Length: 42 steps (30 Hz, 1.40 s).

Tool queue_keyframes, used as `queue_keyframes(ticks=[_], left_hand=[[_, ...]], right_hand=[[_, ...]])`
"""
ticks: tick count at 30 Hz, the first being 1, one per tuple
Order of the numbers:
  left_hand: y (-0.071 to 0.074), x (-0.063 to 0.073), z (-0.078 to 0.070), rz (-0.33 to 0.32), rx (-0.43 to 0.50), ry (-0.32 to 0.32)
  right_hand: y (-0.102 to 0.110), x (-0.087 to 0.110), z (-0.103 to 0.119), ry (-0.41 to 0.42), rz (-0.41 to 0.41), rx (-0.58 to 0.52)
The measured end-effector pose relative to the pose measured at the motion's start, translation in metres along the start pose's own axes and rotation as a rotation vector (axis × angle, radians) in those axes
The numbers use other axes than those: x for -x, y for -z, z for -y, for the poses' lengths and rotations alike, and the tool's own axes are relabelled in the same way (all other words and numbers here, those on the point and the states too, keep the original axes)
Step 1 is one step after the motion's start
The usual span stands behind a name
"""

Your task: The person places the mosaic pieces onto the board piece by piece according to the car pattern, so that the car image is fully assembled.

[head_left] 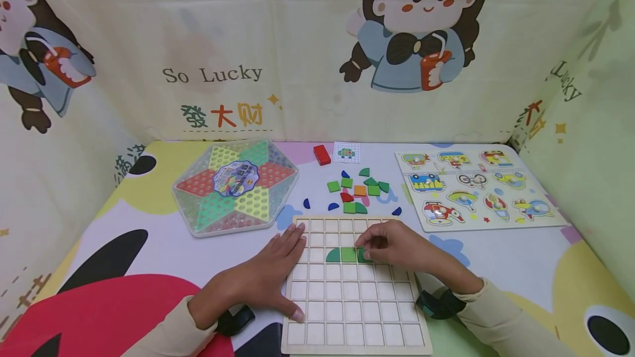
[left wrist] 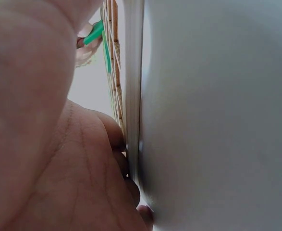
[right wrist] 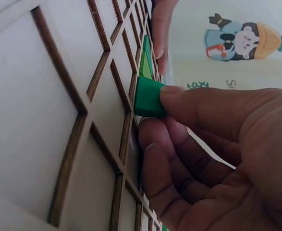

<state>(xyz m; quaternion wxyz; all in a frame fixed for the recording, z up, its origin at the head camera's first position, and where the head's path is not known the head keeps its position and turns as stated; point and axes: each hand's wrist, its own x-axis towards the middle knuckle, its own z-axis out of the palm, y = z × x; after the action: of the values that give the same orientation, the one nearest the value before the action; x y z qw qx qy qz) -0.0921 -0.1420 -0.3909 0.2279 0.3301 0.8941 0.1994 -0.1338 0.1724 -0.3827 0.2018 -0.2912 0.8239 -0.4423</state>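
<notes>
A wooden grid board [head_left: 357, 349] with square cells lies flat on the table. My left hand [head_left: 263, 279] rests along its left edge, fingers spread toward the far corner and thumb on the near part of the rim. Two pieces sit side by side in one row: a dark green quarter-round piece [head_left: 333, 256] and a light green square tile [head_left: 349, 255]. Just right of them, my right hand [head_left: 394, 244] pinches a dark green piece [right wrist: 149, 98] between thumb and fingers. That piece is tilted, its lower edge right at the grid; the fingers hide part of its outline.
Beyond the board lie scattered green tiles [head_left: 374, 190], an orange tile [head_left: 360, 190] and small blue half-round pieces [head_left: 333, 206]. A pattern card [head_left: 346, 152] and red block [head_left: 322, 155] are farther back. A hexagonal checkers box [head_left: 235, 186] stands left, a vehicle puzzle board [head_left: 476, 186] right.
</notes>
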Motion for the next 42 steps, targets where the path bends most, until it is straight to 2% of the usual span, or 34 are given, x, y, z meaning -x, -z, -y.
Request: queue_keyframes(ticks=[4,14,21,35,42], left_hand=[[0.000,0.000,0.000,0.000,0.001,0.001],[0.001,0.001,0.000,0.003,0.002,-0.004],[0.002,0.001,0.000,0.000,0.005,-0.006],[0.002,0.001,0.000,-0.001,0.007,-0.005],[0.002,-0.001,0.000,0.000,-0.001,-0.007]], right_hand=[[0.000,0.001,0.000,-0.006,-0.001,0.007],[-0.007,0.002,0.001,-0.001,-0.068,0.095],[-0.007,0.001,0.006,0.016,-0.086,0.176],[-0.012,-0.001,0.002,0.023,-0.151,0.222],[-0.011,-0.004,0.009,-0.038,-0.148,0.251]])
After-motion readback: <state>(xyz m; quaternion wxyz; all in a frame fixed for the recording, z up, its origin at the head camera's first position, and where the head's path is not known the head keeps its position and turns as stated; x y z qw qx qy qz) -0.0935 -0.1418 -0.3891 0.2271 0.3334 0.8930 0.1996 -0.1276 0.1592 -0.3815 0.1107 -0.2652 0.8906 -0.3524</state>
